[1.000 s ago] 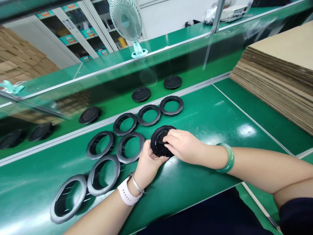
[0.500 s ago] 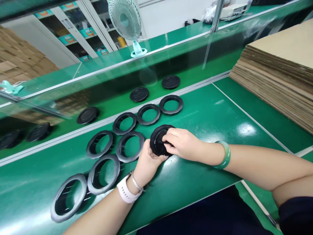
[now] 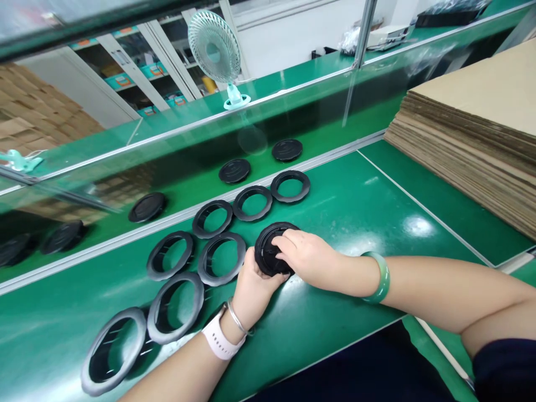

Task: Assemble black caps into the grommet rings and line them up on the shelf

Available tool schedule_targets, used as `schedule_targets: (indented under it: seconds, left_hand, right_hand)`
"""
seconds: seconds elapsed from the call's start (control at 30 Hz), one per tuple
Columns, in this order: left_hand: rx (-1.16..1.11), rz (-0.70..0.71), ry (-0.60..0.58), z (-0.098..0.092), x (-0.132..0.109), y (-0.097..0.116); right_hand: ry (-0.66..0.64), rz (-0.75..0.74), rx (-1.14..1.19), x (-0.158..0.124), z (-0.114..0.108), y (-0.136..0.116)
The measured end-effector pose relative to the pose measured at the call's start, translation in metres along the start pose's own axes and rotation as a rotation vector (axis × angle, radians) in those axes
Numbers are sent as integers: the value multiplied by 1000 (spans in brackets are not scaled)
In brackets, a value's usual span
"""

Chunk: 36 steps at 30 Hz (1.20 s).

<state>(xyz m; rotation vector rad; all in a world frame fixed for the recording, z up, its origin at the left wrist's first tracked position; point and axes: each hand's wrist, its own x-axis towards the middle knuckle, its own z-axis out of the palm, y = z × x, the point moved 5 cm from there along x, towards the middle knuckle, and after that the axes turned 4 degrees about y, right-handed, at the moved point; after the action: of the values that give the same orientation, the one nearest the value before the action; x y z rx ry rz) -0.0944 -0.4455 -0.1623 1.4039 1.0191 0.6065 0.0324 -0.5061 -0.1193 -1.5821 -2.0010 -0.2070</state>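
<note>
A round black plastic part [image 3: 266,252] with a raised rim is tilted in front of me, just above or on the green bench. My left hand [image 3: 256,285] grips its lower left edge, thumb along the near side. Over its right side, my right hand [image 3: 304,254] has bent fingers pressed to the inner face; whether they pinch something small there is hidden. Left of the part lie several black rings [image 3: 223,258] in two rough rows. The nearest ring [image 3: 114,352] sits at the lower left.
Behind a metal rail, several black discs [image 3: 235,171] lie on a green belt. A stack of cardboard sheets [image 3: 460,151] stands at the right. A clear panel crosses behind the belt, with a small fan [image 3: 214,47] beyond it. The green bench [image 3: 355,195] has white lines.
The view has shifted slightly, so the bench things appear a little lower. Both hands stay at the black part; the right fingers have moved slightly over its inner face.
</note>
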Motion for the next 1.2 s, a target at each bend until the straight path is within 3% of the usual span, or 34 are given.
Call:
schedule_targets:
  seconds: [0.1, 0.33, 0.5, 0.63, 0.73, 0.8, 0.9, 1.2]
  left_hand:
    - [6, 16, 6, -1, 1, -1]
    - [-64, 49, -30, 1, 0, -3]
    - [-76, 64, -6, 0, 2, -2]
    - [-198, 63, 17, -1, 4, -1]
    - [-174, 62, -12, -2, 3, 0]
    - [-115, 97, -46, -3, 2, 3]
    - [-49, 151, -77, -5, 1, 9]
    - [142, 149, -24, -7, 0, 10]
  right_hand:
    - [38, -31, -71, -2, 1, -3]
    - [-9, -75, -124, -3, 12, -3]
    - [93, -79, -22, 5, -2, -1]
    - [289, 139, 230, 7, -19, 20]
    - [145, 436, 476, 6, 0, 45]
    - [34, 556, 642, 5, 15, 54]
    - [33, 598, 750, 5, 23, 58]
    - [97, 669, 800, 2, 24, 51]
